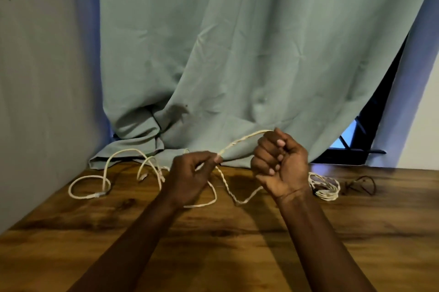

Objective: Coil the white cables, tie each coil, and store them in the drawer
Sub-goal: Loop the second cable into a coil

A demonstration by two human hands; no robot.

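Observation:
A white cable (242, 141) stretches between my two hands above the wooden table (213, 232). My right hand (279, 163) is curled into a fist round one part of it, palm toward me. My left hand (192, 173) pinches the cable between thumb and fingertips. From there the cable droops to the table in a twisted loop. More loose white cable (90, 187) lies in loops at the left. A finished white coil (324, 187) lies on the table behind my right wrist. No drawer is in view.
A pale green curtain (237, 54) hangs down to the table's back edge. A grey wall (35, 78) stands along the left. A thin dark cord (363, 185) lies at the right, past the coil. A dark window gap shows at the right.

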